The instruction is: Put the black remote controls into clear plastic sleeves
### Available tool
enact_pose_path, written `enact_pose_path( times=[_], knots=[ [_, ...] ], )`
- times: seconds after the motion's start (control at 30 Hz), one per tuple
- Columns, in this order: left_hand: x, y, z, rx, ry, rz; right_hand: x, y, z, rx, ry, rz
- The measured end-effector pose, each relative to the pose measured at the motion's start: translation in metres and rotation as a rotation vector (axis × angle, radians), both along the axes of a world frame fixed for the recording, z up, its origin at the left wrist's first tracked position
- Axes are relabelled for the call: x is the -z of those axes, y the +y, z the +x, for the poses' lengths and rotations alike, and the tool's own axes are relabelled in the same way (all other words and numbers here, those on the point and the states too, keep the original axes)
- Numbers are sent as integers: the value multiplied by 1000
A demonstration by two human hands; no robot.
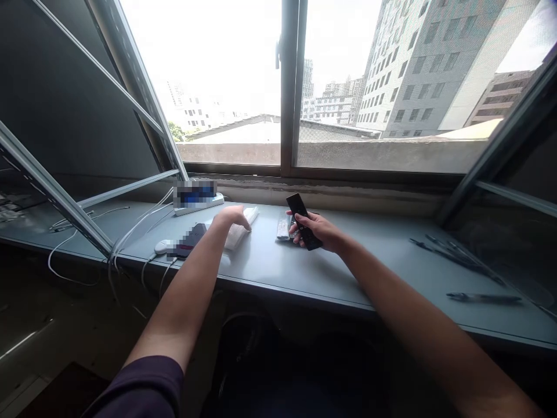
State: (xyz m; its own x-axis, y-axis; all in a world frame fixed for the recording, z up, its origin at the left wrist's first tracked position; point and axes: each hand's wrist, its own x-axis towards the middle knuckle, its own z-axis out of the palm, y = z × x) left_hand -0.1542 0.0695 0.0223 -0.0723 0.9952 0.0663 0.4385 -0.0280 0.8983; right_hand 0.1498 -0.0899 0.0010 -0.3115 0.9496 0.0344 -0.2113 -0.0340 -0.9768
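I'm clamping R hand (321, 232) on slim black plastic remote (300, 213), lower half; prob. light, stiff, slick. L hand (232, 219) grip: can't tell.

Upper-floor room in a city building, office or test-bench type. Wide sliding window (290, 87) across top of frame; high-rise blocks (418, 64) and rooftops outside. Long grey surface (369, 255) runs under the sill. Centre left: power strip (198, 203), white cables (130, 232), mouse (162, 246). Black remote (303, 220) at centre. Pens (483, 298) lower right. Bare metal struts (52, 186) at left.
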Motion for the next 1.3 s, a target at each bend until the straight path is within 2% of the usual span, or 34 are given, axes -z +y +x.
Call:
enact_pose_path(
  times=[0.07, 0.1, 0.13, 0.23, 0.3, 0.4, 0.5, 0.6, 0.8, 0.9, 0.97, 1.1, 1.3],
  knots=[
    [-2, -6, 7, -24, 212, -134, -1, 1, 0, 17, 19, -35],
    [-2, -11, 13, -36, 264, -107, -1, 2, 0, 24, 35, -64],
    [-2, -16, 21, -41, 266, -14, -2, 3, 1, 25, 58, -100],
    [1, -29, 53, 24, 136, 347, -4, 6, 5, 3, 173, -191],
    [4, -34, 79, 121, 57, 477, -7, 7, 7, -12, 265, -219],
    [12, -37, 114, 211, -77, 501, -11, 8, 10, 37, 364, -263],
    [26, -41, 136, 252, -206, 455, -13, 9, 10, 170, 391, -279],
    [43, -47, 140, 279, -195, 454, -15, 10, 10, 210, 391, -306],
    [65, -46, 128, 286, -28, 514, -14, 11, 13, 108, 493, -310],
    [70, -41, 124, 260, 146, 535, -13, 10, 11, 82, 507, -336],
    [73, -38, 123, 249, 233, 547, -14, 9, 10, 118, 501, -361],
    [74, -35, 123, 225, 293, 545, -15, 9, 9, 179, 478, -409],
    [76, -34, 123, 234, 291, 555, -14, 8, 12, 37, 527, -326]
  ],
)
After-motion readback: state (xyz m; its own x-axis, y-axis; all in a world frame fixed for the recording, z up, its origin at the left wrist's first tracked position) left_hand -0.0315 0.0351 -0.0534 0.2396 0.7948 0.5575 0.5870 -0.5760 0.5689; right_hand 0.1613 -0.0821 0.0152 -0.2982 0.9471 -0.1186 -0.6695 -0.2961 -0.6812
